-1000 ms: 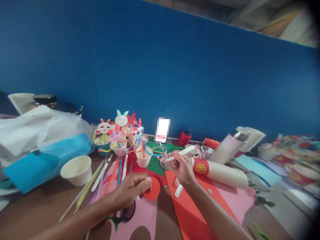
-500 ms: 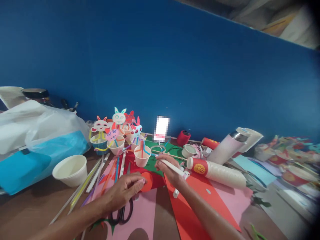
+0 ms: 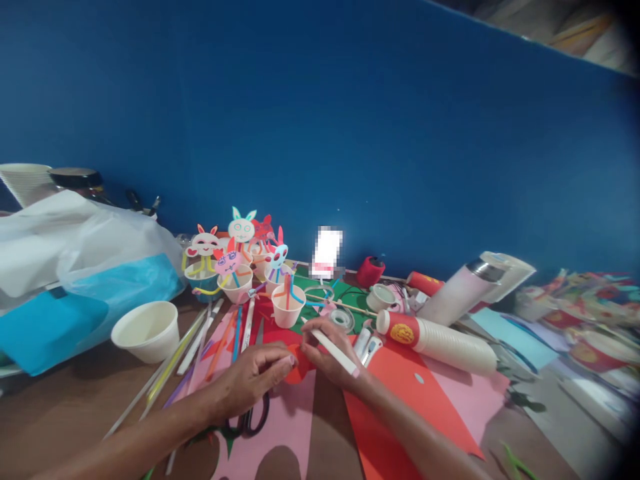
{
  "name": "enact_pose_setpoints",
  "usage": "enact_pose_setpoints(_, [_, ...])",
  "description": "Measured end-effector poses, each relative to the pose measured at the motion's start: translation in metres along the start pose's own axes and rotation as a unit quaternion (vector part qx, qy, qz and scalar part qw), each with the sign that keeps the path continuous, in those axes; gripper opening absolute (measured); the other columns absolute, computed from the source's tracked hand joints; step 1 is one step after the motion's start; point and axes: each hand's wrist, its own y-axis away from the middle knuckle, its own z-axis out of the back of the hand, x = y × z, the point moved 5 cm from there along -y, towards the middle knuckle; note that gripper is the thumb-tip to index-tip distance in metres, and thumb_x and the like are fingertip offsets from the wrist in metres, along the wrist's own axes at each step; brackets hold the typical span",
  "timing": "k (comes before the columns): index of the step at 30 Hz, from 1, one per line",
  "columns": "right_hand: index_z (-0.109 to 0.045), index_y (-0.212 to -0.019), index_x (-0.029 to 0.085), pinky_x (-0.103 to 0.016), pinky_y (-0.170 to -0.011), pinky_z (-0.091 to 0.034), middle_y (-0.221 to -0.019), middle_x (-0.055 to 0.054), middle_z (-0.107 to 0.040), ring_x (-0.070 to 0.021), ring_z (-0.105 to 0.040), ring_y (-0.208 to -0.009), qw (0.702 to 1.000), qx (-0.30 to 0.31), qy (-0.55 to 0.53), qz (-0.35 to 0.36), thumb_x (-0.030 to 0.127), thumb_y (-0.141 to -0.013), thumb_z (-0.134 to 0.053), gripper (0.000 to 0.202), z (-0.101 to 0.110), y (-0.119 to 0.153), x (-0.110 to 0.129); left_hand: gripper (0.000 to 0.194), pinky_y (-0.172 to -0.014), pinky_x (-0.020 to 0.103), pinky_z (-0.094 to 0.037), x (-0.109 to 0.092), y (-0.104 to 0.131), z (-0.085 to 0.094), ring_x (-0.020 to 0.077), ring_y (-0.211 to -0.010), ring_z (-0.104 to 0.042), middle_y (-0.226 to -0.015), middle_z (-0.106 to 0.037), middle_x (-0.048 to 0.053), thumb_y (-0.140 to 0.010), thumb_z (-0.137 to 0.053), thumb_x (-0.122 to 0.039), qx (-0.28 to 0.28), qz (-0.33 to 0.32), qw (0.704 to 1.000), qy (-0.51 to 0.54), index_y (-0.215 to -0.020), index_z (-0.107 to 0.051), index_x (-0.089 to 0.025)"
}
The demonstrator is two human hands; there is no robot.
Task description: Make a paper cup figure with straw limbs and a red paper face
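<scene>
Between thumb and fingers, my left hand point(image 3: 247, 380) pinches a small round orange-red paper piece point(image 3: 296, 373). A white marker point(image 3: 334, 351) lies in my right hand point(image 3: 323, 363), its narrow end pointing up and left; those fingertips are at the paper's right edge, and whether they grip it I cannot tell. Black-handled scissors point(image 3: 259, 419) lie partly under my left hand on pink paper point(image 3: 285, 427). Just beyond the hands is a white paper cup point(image 3: 288, 312) with orange and blue pipe cleaners bent out of it.
Several cups with paper animal faces point(image 3: 242, 228) stand behind. At left are an empty bowl-like cup point(image 3: 146, 333), loose pipe cleaners and a blue package point(image 3: 115, 293). To the right lie a cup stack point(image 3: 455, 347), a tape roll point(image 3: 342, 319), red paper point(image 3: 400, 413) and a flask point(image 3: 463, 290).
My right hand has come down and left to the paper piece, and the marker has tilted within it. The tape roll now shows. My left hand still pinches the paper.
</scene>
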Motion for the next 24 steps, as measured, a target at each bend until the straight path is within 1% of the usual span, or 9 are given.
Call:
enact_pose_setpoints(2, [-0.058,-0.093,0.022,-0.023,-0.057,-0.045,-0.070,0.002,-0.062,-0.0131,-0.057,-0.060,1.000,0.011,0.008,-0.010,0.017,-0.073,-0.058,0.021,-0.001,0.000,-0.001,0.037,-0.063,0.023,-0.037,-0.004,0.000,0.004,0.0138,-0.068,-0.049,-0.075,-0.053,0.001,-0.092,-0.037,-0.038,-0.003,-0.011,1.000,-0.025,-0.066,-0.053,-0.016])
enact_pose_setpoints(6, [-0.059,-0.096,0.022,-0.023,-0.056,-0.044,-0.072,0.002,-0.062,-0.0129,-0.057,-0.060,0.999,0.022,0.040,-0.014,0.014,-0.074,-0.055,0.024,0.000,0.001,-0.007,0.033,-0.076,0.025,-0.039,-0.017,0.002,0.018,0.0156,-0.085,-0.054,-0.104,-0.055,0.004,-0.092,-0.037,-0.028,-0.047,-0.016,0.991,-0.123,-0.065,-0.052,-0.016])
enact_pose_setpoints(8, [-0.059,-0.096,0.022,-0.023,-0.057,-0.042,-0.072,0.001,-0.062,-0.0136,-0.057,-0.061,0.997,0.031,0.077,-0.004,0.013,-0.075,-0.053,0.024,0.000,0.001,-0.011,0.031,-0.078,0.027,-0.039,-0.025,0.005,0.019,0.0161,-0.086,-0.054,-0.104,-0.055,0.004,-0.091,-0.037,-0.025,-0.062,-0.039,0.979,-0.192,-0.067,-0.053,-0.017])
enact_pose_setpoints(10, [-0.060,-0.097,0.021,-0.024,-0.059,-0.042,-0.072,0.000,-0.062,-0.0147,-0.058,-0.064,0.992,0.042,0.118,0.018,0.012,-0.076,-0.052,0.024,-0.001,0.001,-0.015,0.028,-0.079,0.030,-0.040,-0.029,0.009,0.008,0.0177,-0.086,-0.054,-0.096,-0.058,0.004,-0.091,-0.037,-0.023,-0.042,-0.092,0.960,-0.260,-0.069,-0.055,-0.018])
enact_pose_setpoints(11, [-0.060,-0.098,0.021,-0.025,-0.061,-0.042,-0.073,0.000,-0.062,-0.0154,-0.059,-0.066,0.989,0.050,0.136,0.032,0.012,-0.077,-0.052,0.024,-0.002,0.002,-0.017,0.027,-0.080,0.031,-0.040,-0.029,0.012,-0.001,0.0191,-0.088,-0.054,-0.094,-0.060,0.004,-0.090,-0.038,-0.022,-0.019,-0.123,0.949,-0.291,-0.071,-0.056,-0.018])
enact_pose_setpoints(13, [-0.059,-0.101,0.021,-0.026,-0.065,-0.043,-0.077,-0.002,-0.063,-0.0169,-0.059,-0.071,0.982,0.067,0.162,0.065,0.013,-0.079,-0.051,0.025,-0.004,0.003,-0.020,0.025,-0.090,0.037,-0.038,-0.024,0.017,-0.020,0.0230,-0.101,-0.053,-0.103,-0.062,0.007,-0.090,-0.039,-0.019,0.012,-0.163,0.925,-0.344,-0.077,-0.060,-0.019])
enact_pose_setpoints(16, [-0.058,-0.105,0.021,-0.029,-0.071,-0.044,-0.087,-0.005,-0.064,-0.0194,-0.060,-0.081,0.972,0.083,0.192,0.109,0.016,-0.082,-0.051,0.024,-0.007,0.006,-0.024,0.023,-0.097,0.041,-0.035,-0.012,0.022,-0.039,0.0250,-0.110,-0.052,-0.115,-0.062,0.008,-0.090,-0.040,-0.016,0.019,-0.183,0.897,-0.401,-0.085,-0.062,-0.019])
enact_pose_setpoints(20, [-0.057,-0.107,0.019,-0.031,-0.073,-0.045,-0.088,-0.007,-0.064,-0.0208,-0.059,-0.083,0.963,0.087,0.214,0.139,0.015,-0.082,-0.052,0.026,-0.009,0.006,-0.027,0.019,-0.095,0.042,-0.035,-0.002,0.025,-0.046,0.0253,-0.107,-0.054,-0.115,-0.063,0.008,-0.089,-0.044,-0.017,-0.008,-0.187,0.883,-0.431,-0.089,-0.062,-0.019])
enact_pose_setpoints(24, [-0.056,-0.112,0.018,-0.034,-0.078,-0.046,-0.091,-0.007,-0.066,-0.0210,-0.060,-0.085,0.976,0.058,0.165,0.133,0.011,-0.080,-0.049,0.033,-0.006,0.005,-0.021,0.016,-0.091,0.041,-0.033,-0.002,0.025,-0.046,0.0247,-0.102,-0.056,-0.106,-0.066,0.006,-0.089,-0.047,-0.020,-0.039,-0.196,0.878,-0.436,-0.082,-0.062,-0.020])
